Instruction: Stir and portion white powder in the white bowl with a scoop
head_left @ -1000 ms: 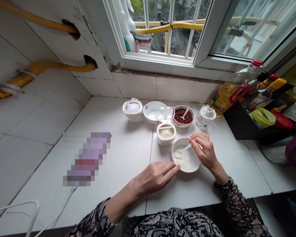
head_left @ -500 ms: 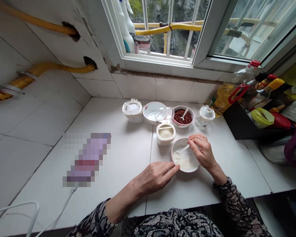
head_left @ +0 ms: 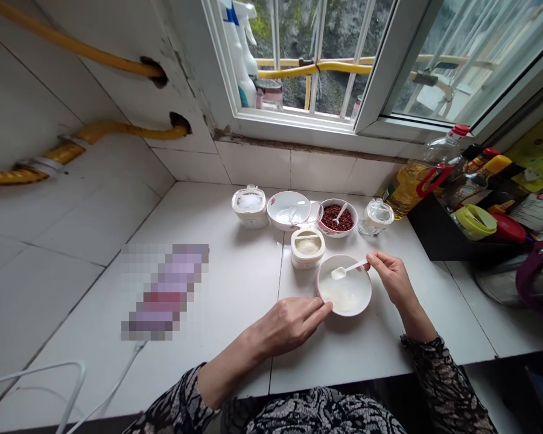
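A white bowl point(head_left: 350, 301) with a pinkish rim stands near the counter's front, with a thin layer of pale powder in it. My left hand point(head_left: 292, 322) grips the bowl's lower left rim between fingers and thumb. Between the fingertips of my right hand point(head_left: 391, 277) is the handle of a small white spoon point(head_left: 339, 273), its head over the bowl's upper part. Just behind the bowl sits an open white container point(head_left: 308, 256) of pale grains. Farther back, a floral bowl point(head_left: 337, 232) holds dark red grains and another small spoon.
At the back stand a lidded white container point(head_left: 250, 217), a pale bowl point(head_left: 287, 208) with a clear lid against it, and a clear jar point(head_left: 376, 223). An oil bottle point(head_left: 405, 187) and a black condiment box point(head_left: 434, 232) are on the right. A blurred purple object point(head_left: 172, 292) lies left.
My right hand has moved right and lifted the spoon from the powder, more of the bowl now showing. My left hand stays at the rim. The view has shifted slightly.
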A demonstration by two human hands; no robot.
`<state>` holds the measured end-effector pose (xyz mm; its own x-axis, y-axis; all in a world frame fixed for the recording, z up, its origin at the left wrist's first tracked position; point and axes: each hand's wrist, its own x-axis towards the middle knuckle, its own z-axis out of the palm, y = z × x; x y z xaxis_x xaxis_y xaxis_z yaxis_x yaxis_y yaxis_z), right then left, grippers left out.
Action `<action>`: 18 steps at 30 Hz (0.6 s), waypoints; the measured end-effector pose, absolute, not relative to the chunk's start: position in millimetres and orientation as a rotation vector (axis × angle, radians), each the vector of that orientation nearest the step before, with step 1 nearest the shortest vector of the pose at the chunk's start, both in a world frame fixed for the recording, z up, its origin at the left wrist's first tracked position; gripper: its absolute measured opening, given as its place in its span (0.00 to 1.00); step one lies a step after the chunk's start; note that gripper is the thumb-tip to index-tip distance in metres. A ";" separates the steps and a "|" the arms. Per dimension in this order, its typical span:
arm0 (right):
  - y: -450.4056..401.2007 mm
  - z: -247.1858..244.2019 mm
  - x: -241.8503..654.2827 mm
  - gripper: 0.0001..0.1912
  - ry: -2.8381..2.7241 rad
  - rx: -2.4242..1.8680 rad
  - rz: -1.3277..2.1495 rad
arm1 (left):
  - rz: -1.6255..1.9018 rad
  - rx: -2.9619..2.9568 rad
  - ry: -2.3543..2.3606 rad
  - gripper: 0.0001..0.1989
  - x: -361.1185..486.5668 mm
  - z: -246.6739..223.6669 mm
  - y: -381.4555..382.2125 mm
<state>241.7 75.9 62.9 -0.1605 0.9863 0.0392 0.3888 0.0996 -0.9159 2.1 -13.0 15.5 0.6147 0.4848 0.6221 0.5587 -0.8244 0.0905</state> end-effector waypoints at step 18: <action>80.3 75.7 186.1 0.06 -2.056 -0.822 -0.034 | -0.978 -2.701 -0.917 0.13 3.6 17.0 -13.4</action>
<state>186.1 80.3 75.7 -0.3794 0.5390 0.7520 0.5635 0.7793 -0.2743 3.6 -13.4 17.0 0.6065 0.5019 0.6166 0.5833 -0.8079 0.0839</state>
